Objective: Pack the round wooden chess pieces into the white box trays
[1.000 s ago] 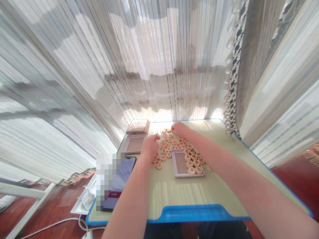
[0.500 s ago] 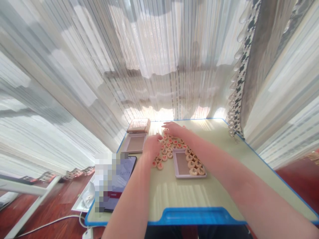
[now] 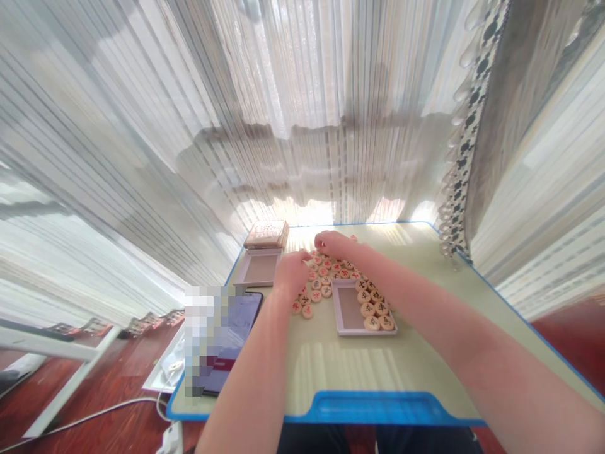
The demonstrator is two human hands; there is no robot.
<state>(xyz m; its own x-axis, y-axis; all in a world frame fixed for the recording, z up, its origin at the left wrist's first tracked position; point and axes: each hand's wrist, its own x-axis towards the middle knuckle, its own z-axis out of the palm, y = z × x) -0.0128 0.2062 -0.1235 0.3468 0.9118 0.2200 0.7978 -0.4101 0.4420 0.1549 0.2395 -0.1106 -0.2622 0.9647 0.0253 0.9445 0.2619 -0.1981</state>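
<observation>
Round wooden Chinese chess pieces (image 3: 326, 280) with red and black characters lie in a loose spread on the pale tabletop. My left hand (image 3: 292, 271) rests at the left edge of this spread, its fingers curled inward; whatever they may pinch is hidden. Over the far side of the pieces is my right hand (image 3: 332, 243), fingers bent down and closed, their tips out of sight. Nearer to me sits a shallow box tray (image 3: 347, 306), with black-character pieces (image 3: 373, 309) set in rows along its right side. My right forearm passes over the tray's far right corner.
A second shallow tray (image 3: 261, 268) lies to the left, below a flat printed box (image 3: 267, 233). A phone or tablet (image 3: 236, 340), partly blurred out, lies near the table's left edge. The blue-rimmed table (image 3: 340, 359) stands against striped curtains (image 3: 302, 126).
My right hand's fingers, stretched out before, are now bent down among the far pieces. My left hand has stayed beside the spread. The whole view has shifted slightly.
</observation>
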